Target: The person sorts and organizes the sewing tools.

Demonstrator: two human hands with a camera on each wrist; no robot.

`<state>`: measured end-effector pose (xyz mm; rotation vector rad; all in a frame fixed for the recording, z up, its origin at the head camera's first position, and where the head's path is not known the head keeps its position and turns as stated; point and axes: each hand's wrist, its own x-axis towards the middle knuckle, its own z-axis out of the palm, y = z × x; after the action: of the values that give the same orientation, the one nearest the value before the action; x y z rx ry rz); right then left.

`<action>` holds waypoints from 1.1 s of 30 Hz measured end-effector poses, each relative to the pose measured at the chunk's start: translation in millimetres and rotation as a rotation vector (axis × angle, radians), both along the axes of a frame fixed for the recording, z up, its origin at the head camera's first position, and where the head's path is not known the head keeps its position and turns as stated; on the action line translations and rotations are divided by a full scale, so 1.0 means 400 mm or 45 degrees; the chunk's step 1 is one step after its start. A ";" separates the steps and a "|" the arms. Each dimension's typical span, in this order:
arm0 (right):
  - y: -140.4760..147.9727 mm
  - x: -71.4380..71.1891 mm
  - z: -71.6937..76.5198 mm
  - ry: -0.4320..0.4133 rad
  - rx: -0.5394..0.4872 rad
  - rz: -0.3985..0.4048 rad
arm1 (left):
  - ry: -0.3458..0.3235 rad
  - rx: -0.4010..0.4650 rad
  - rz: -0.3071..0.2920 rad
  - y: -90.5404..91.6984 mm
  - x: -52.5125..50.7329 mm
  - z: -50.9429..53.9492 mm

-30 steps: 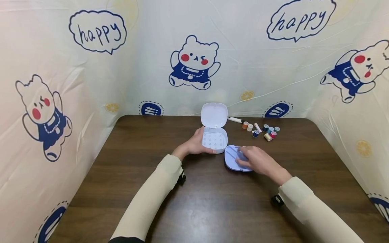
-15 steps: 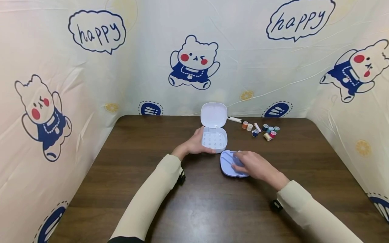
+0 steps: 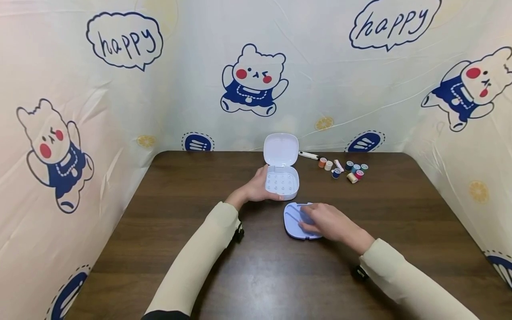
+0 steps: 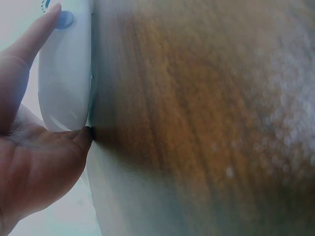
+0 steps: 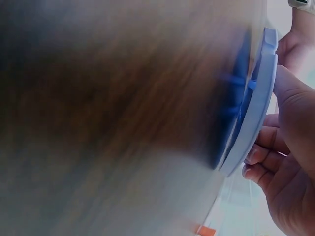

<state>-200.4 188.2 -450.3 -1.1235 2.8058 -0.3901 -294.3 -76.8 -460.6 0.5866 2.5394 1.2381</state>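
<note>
A pale blue-white sewing box, its lid standing up at the back and small pegs on its floor, sits on the table. My left hand holds it from the left, thumb along the near side and fingers at the far left. In the left wrist view, the thumb lies near a round button on the box wall. A shallow blue tray is close in front of the box, apart from it. My right hand grips this tray at its right side; the hand hides that part.
Right of the box lie several thread spools, a small pale pink and white piece and a white pen-like stick with a dark end. A printed cloth stands behind the brown table.
The blue tray has moved left and towards me with my right hand, away from the box's near right corner. My left hand and the box stay in place.
</note>
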 end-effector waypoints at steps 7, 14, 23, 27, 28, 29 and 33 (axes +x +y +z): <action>-0.012 0.007 -0.008 -0.023 0.050 -0.016 | 0.018 0.012 -0.007 0.001 -0.003 -0.002; -0.019 0.012 -0.010 -0.015 0.051 -0.024 | 0.019 -0.003 -0.006 -0.001 -0.005 0.000; -0.030 0.022 -0.015 -0.014 0.057 -0.019 | -0.006 -0.049 0.006 -0.001 -0.005 -0.003; -0.030 0.024 -0.009 -0.015 0.053 -0.012 | -0.019 -0.071 0.006 -0.002 -0.010 -0.008; -0.029 0.024 -0.007 -0.015 0.057 -0.010 | -0.019 -0.067 0.007 -0.002 -0.010 -0.007; -0.028 0.024 -0.006 -0.010 0.062 -0.007 | -0.023 -0.074 0.006 -0.002 -0.010 -0.007; -0.023 0.026 0.005 0.007 0.059 0.000 | -0.018 -0.063 0.005 -0.001 -0.007 -0.002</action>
<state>-190.1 178.9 -448.4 -1.1170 2.8041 -0.3203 -297.0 -77.0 -461.4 0.5604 2.5529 1.1730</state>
